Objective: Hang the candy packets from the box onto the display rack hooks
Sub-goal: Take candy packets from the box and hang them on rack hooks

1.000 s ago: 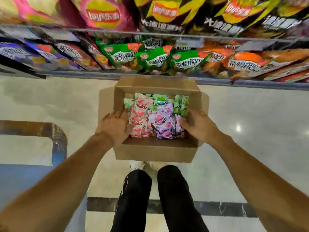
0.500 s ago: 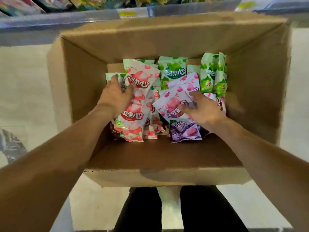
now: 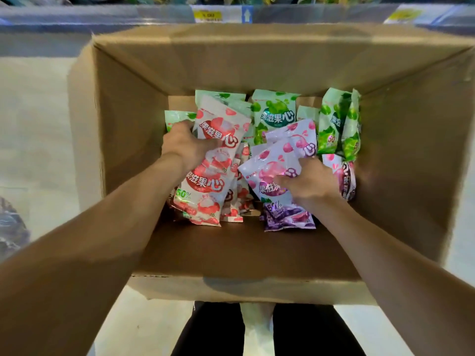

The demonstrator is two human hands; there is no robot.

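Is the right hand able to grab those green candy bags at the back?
Probably yes: the green packets lie uncovered just beyond the right hand, though it already holds a purple packet.

Both forearms are bare from the elbow down, with no sleeves, watch or rings showing on the left hand or the right hand. Black trousers cover the 2 legs, above pale shoes.

Tall walls of the box are hemming in the packets; the open top is giving the only way in, and bare floor is showing along the near wall.
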